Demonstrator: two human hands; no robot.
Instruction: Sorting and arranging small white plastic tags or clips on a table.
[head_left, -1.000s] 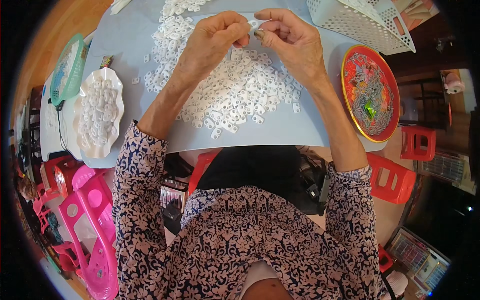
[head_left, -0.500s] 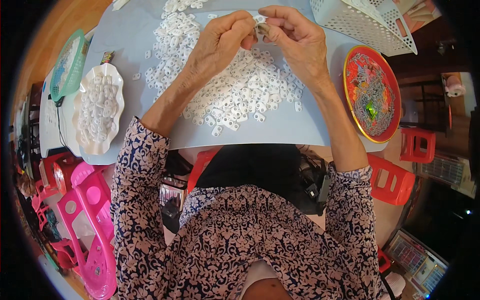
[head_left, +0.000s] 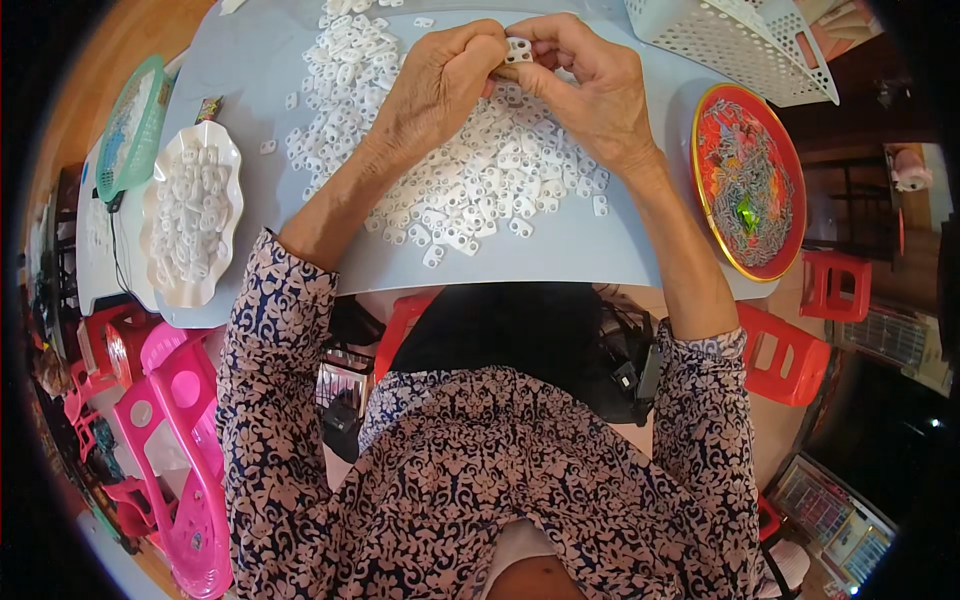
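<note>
Above the table's far middle, a small white plastic piece with dark holes (head_left: 518, 50) is held up between my two hands. My left hand (head_left: 445, 85) is closed, its thumb and fingers pinching the piece's left side. The thumb and curled fingers of my right hand (head_left: 595, 90) close around it from the right; the fingertips are partly hidden. Below and around both hands spreads a loose pile of similar white pieces (head_left: 470, 190). Whether a screw is in the held piece, I cannot tell.
At the right lies a red round tray (head_left: 702, 190) with grey screws (head_left: 770, 200) and a green wrapper. A white scalloped dish (head_left: 150, 215) of white pieces stands left, near a green basket (head_left: 125, 180). A pale perforated basket (head_left: 690, 50) is far right. Red stools (head_left: 785, 355) stand beyond the edge.
The white piece has turned so its holed face shows between the hands. My right thumb has moved left and under it, and the right hand has shifted slightly left.
</note>
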